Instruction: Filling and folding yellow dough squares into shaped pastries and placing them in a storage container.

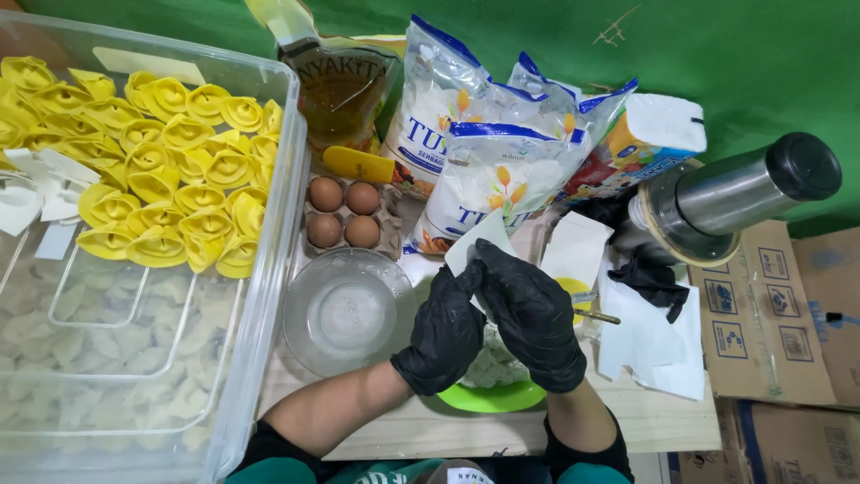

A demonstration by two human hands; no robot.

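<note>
Both my hands wear black gloves and meet over a green plate (491, 399) of pale filling. My left hand (444, 330) and my right hand (530, 314) pinch a thin white dumpling wrapper (475, 243) between their fingers, holding it up above the plate. The wrapper's upper corner sticks out past my fingertips. Just left of my left hand stands a clear glass bowl (348, 312) with water in it.
A large clear plastic tub (285, 188) at left holds several folded yellow dumplings (170, 179). Behind are eggs in a carton (344, 213), an oil pouch (342, 85), flour bags (497, 152), a steel flask (735, 193), a black cloth (652, 280), white paper sheets (649, 345) and cardboard boxes (770, 314).
</note>
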